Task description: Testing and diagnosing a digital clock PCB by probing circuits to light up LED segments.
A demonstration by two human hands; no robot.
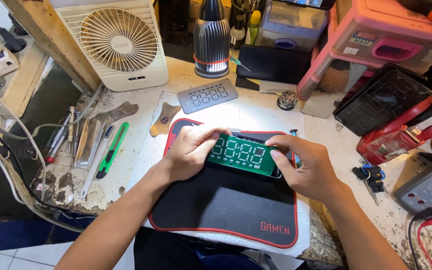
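Head view, green circuit board (243, 153) gripped between left hand (188, 152), right hand (308, 167), above black mat (226, 205)

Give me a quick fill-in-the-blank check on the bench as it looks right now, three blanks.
1. Both hands, left hand and right hand, hold a ____ circuit board with digit segments.
2. The board is held over a black mat edged in ____.
3. The white fan stands on the person's ____ side.

Missing words: green; red; left
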